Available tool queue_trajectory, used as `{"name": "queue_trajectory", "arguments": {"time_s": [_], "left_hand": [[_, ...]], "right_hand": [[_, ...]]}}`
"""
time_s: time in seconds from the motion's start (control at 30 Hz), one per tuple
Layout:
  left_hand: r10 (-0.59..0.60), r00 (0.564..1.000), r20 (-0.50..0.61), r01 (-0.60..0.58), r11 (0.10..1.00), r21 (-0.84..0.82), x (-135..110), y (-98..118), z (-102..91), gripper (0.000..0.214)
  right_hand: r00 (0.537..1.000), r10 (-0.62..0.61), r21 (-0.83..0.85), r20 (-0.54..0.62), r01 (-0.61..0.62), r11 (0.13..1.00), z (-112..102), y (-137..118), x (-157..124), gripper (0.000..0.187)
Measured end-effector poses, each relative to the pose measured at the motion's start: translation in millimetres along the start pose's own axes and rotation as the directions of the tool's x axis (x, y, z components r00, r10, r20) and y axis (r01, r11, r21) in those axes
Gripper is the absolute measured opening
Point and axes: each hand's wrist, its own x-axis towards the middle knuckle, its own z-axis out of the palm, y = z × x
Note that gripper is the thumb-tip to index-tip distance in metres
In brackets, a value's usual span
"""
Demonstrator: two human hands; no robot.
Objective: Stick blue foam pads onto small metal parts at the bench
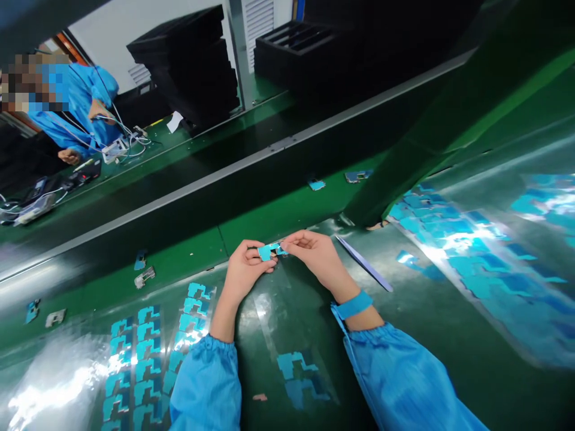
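My left hand (245,269) and my right hand (314,251) meet over the green work surface (269,215), both pinching one small blue-filmed part (271,250) between their fingertips. The part is held just above the shiny sheet in front of me. Both arms wear blue sleeves, and a blue wrist strap (354,305) circles my right wrist. A pair of tweezers (363,263) lies on the surface just right of my right hand.
Clear sheets of blue film pieces lie at lower left (148,359), centre (299,374) and right (471,251). Small parts (144,277) sit on the belt. Black trays (193,60) stack at the back. A co-worker in blue (81,108) works at far left among cables.
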Motion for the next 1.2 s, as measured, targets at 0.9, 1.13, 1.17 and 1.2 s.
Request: {"name": "queue_trajectory", "arguments": {"time_s": [0.9, 1.13, 1.17, 1.2], "left_hand": [[0.006, 1.000, -0.029, -0.005, 1.000, 0.019, -1.1, -1.6, 1.4, 0.055], [0.011, 1.000, -0.028, -0.010, 0.999, 0.033, -1.5, -1.7, 0.8, 0.053], [0.012, 1.000, -0.028, -0.011, 0.999, 0.033, -1.3, -1.7, 0.7, 0.053], [0.011, 1.000, -0.026, -0.010, 0.999, 0.034, -1.1, -1.7, 0.6, 0.053]], "right_hand": [[1.000, -0.008, -0.054, -0.024, 0.007, 0.999, 2.4, 0.1, 0.3, 0.030], [1.000, -0.007, -0.056, -0.017, 0.006, 0.998, 1.9, 3.4, 1.2, 0.029], [1.000, -0.007, -0.055, -0.018, 0.006, 0.998, 2.0, 3.3, 1.3, 0.029], [1.000, -0.008, -0.055, -0.019, 0.007, 0.998, 2.2, 3.1, 1.4, 0.029]]}}
